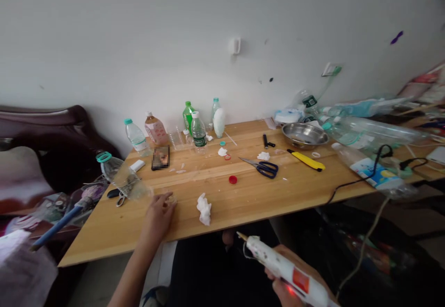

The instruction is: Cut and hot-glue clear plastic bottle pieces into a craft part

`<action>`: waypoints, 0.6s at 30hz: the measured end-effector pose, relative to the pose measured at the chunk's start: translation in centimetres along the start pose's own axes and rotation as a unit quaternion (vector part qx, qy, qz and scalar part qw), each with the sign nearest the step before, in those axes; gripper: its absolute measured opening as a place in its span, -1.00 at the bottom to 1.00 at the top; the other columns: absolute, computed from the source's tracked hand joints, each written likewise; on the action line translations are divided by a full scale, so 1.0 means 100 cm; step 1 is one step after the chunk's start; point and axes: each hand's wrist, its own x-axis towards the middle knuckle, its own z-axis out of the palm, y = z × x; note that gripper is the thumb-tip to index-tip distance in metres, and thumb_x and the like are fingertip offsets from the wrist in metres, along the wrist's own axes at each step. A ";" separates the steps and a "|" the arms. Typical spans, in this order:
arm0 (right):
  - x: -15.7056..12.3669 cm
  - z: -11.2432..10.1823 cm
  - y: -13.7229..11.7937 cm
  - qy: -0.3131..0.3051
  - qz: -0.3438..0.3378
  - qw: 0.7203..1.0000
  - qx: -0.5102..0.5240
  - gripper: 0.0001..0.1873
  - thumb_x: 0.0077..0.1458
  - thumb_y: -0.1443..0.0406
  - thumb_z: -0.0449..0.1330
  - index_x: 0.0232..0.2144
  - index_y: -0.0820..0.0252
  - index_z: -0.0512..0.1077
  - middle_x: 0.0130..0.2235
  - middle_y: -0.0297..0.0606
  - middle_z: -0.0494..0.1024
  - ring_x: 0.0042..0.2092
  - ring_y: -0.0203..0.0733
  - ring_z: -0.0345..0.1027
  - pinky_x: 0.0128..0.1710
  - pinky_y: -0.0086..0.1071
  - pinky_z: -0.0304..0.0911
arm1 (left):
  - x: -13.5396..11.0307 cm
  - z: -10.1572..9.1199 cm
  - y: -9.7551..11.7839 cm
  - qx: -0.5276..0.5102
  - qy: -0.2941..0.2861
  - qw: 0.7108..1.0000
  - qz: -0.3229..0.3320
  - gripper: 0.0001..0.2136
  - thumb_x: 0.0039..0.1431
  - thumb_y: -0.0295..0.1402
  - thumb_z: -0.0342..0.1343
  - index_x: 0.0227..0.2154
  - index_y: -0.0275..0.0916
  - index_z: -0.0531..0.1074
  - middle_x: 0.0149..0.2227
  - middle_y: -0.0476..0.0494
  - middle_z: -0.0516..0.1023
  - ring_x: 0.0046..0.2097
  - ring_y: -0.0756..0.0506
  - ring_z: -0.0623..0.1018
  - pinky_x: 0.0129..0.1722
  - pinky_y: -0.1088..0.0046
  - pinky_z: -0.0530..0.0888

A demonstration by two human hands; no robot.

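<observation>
My left hand (pixel 159 214) rests on the wooden table (pixel 243 205) near its front edge, fingers curled over a small clear piece (pixel 171 199) that I cannot make out well. A crumpled white tissue (pixel 204 208) lies just right of it. A clear plastic bottle (pixel 120 173) with a teal ring lies on its side to the hand's left. My right hand (pixel 288 281) is below the table edge, closed around a white glue gun (pixel 285 267) whose nozzle points up and left.
Blue-handled scissors (pixel 262 167), a red cap (pixel 232 179), a yellow utility knife (pixel 306 159) and a steel bowl (pixel 304 134) lie mid-table. Several bottles (pixel 199 133) stand at the back by the wall. Big clear bottles (pixel 368 133) and cables crowd the right side.
</observation>
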 end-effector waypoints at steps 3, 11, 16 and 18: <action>0.013 0.008 0.005 -0.079 -0.041 0.995 0.037 -0.79 -0.05 -0.01 0.34 -0.33 -0.23 0.51 -0.40 -0.39 0.50 -0.60 -0.22 0.30 -0.75 -0.41 0.15 | -0.025 0.005 0.035 -0.066 -0.021 0.997 -0.029 -0.56 0.08 -0.03 0.16 -0.12 -0.28 0.50 -0.29 -0.20 0.57 -0.29 -0.15 0.59 -0.24 0.24 0.57; -0.006 0.013 -0.017 0.029 -0.079 0.996 0.026 -0.59 0.21 -0.12 0.10 -0.31 0.05 0.44 -0.30 -0.23 0.45 -0.56 -0.34 0.17 -0.68 -0.46 0.11 | -0.107 0.052 0.125 -0.515 -0.165 0.818 -0.195 -0.59 -0.10 -0.27 0.46 -0.15 -0.19 0.55 -0.11 -0.21 0.68 -0.18 -0.12 0.67 -0.17 0.40 0.60; -0.008 0.007 0.000 0.014 -0.109 0.993 0.034 -0.69 0.15 -0.10 0.15 -0.34 -0.08 0.44 -0.43 -0.30 0.45 -0.54 -0.19 0.33 -0.73 -0.42 0.11 | -0.111 0.062 0.119 -0.480 -0.155 0.852 -0.140 -0.62 -0.08 -0.33 0.46 -0.15 -0.18 0.58 -0.12 -0.21 0.70 -0.13 -0.16 0.68 -0.09 0.35 0.61; -0.009 0.007 0.001 0.008 -0.070 0.997 0.042 -0.70 0.21 -0.05 0.13 -0.34 -0.02 0.43 -0.45 -0.30 0.43 -0.56 -0.24 0.29 -0.71 -0.43 0.12 | -0.112 0.062 0.118 -0.465 -0.137 0.866 -0.118 -0.65 -0.10 -0.33 0.47 -0.18 -0.15 0.60 -0.15 -0.17 0.70 -0.16 -0.13 0.68 -0.14 0.43 0.60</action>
